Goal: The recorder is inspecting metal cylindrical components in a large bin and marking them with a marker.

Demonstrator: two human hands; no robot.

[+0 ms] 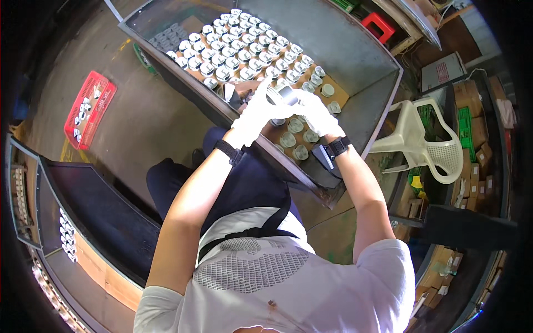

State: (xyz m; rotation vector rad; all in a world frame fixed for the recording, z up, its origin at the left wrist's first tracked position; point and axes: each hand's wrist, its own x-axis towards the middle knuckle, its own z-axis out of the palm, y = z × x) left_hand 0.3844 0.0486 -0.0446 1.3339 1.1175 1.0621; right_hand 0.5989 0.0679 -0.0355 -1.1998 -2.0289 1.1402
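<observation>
Both my hands wear white gloves and meet over a dark metal bin. Between them is a shiny, round silver metal part with a dark side, shaped like a piston. My left hand closes on its left side, the thumb and fingers pinched. My right hand grips it from the right with bent fingers. Beneath and beyond the hands, many similar silver metal parts stand in rows on brown cardboard in the bin. Beside my left fingers lies a dark and brown item that I cannot make out.
A red crate with several metal parts sits on the floor at left. Another dark bin stands nearer on that side, holding parts and cardboard. To the right are a white plastic chair and shelves with boxes. A red stool stands behind.
</observation>
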